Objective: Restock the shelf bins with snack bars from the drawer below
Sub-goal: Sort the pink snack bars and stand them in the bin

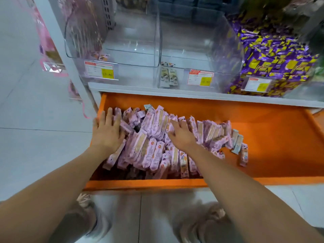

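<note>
Left hand (107, 132), right hand (181, 135) rest on snack bars (154, 153).

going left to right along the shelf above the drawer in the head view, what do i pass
left clear bin, nearly empty → middle clear bin, a few bars at its front → purple-and-yellow packets

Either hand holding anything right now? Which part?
Nothing held: the left hand and right hand lie with straight fingers on the pile of pink snack bars in the orange drawer, none gripped.
</note>
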Tool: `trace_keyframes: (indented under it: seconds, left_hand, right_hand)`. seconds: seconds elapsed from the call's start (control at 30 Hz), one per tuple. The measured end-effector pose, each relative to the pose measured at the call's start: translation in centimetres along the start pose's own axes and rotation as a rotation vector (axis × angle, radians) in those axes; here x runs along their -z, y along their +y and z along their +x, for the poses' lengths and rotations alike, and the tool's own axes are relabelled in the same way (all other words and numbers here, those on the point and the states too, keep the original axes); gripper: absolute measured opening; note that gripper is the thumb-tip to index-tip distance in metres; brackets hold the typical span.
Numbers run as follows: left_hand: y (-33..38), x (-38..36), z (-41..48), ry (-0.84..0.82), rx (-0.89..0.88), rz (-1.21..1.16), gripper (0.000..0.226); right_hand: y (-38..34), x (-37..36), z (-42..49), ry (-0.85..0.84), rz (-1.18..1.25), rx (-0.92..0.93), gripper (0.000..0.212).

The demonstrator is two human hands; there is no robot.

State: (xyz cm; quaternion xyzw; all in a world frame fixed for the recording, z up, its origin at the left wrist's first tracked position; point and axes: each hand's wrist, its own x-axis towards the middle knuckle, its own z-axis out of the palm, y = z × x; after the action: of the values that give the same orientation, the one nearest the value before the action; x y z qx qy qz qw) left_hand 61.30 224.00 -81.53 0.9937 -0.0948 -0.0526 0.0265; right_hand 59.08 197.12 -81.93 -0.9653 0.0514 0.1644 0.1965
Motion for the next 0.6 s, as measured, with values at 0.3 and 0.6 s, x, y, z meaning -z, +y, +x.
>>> trace_keyframes:
  seconds: [0.3, 0.6]
  left_hand:
    - [-1.7, -2.4, -0.5, 0.071, -0.076, 0.101, 0.075]
    - [-0.9, -1.7, -0.2, 0.090, -0.054, -0.027, 0.059]
  right_hand:
    - [-0.2, -3.4, 2.9, 0.086, 0.073, -0.157, 0.055]
    - [-0.4, -1.1, 1.3, 0.169, 0.667, -0.119, 0.038]
